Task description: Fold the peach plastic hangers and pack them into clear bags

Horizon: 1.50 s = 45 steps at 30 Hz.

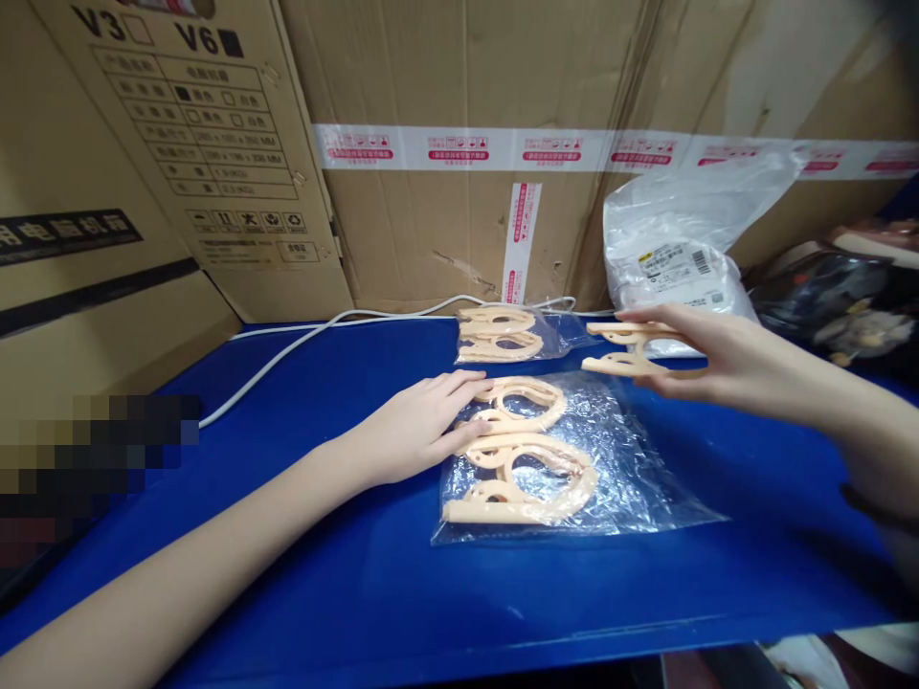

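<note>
My left hand (420,431) is at the left end of a beige plastic folding hanger (552,413), its fingers along the far side and its thumb along the near side. Just nearer to me lies a similar folded hanger (527,512). Both are at a clear plastic bag (638,478); whether they lie in it or on it I cannot tell. Off to the right, my right hand (707,359) grips another beige folding hanger (632,362) between thumb and fingers, raised above the table, its narrow ends pointing left.
Behind the hands lies a clear packet of beige hangers (501,335) on the blue table (345,593). A white cable (280,368) runs along the back left. Cardboard boxes (445,220) wall off the rear and left. A white plastic bag (671,239) stands at the back right.
</note>
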Motion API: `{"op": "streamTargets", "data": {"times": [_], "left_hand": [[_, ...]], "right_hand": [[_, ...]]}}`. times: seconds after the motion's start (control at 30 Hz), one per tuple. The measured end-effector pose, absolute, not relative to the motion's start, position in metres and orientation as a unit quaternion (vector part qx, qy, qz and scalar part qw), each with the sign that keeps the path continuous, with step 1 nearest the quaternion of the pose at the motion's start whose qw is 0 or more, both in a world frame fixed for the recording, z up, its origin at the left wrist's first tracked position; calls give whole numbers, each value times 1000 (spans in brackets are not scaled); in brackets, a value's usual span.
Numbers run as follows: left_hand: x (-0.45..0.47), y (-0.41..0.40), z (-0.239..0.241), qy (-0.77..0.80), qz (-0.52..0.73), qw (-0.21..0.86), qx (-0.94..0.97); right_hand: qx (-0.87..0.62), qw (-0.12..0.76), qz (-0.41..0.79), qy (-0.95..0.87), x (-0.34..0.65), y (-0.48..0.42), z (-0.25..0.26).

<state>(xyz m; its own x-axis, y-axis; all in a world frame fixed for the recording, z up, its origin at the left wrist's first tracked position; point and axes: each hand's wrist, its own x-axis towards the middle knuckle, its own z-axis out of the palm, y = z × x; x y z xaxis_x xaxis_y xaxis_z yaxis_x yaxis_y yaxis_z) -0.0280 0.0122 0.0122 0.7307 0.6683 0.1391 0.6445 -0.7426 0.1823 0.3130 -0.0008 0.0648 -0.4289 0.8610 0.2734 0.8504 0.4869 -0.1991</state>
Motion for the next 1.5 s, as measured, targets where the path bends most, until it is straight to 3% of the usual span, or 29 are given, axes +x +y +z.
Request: {"op": "streamTargets", "data": {"times": [0.27, 0.5, 0.73, 0.97, 1.23, 1.5], "left_hand": [[-27, 12, 13, 357, 92, 62, 927], [-28, 12, 13, 357, 87, 66, 928], [-27, 12, 13, 355, 86, 64, 929], [-27, 12, 12, 358, 89, 61, 927], [-28, 10, 13, 359, 90, 63, 927], [-27, 10, 12, 359, 89, 65, 927]], "right_hand": [[-512, 71, 118, -848, 327, 3, 57], [-495, 61, 214, -840, 309, -9, 59], [-488, 84, 131, -859, 303, -4, 51], [-480, 71, 197, -852, 302, -9, 56], [-462, 113, 163, -864, 303, -5, 52], [-503, 61, 171, -845, 308, -4, 50]]}}
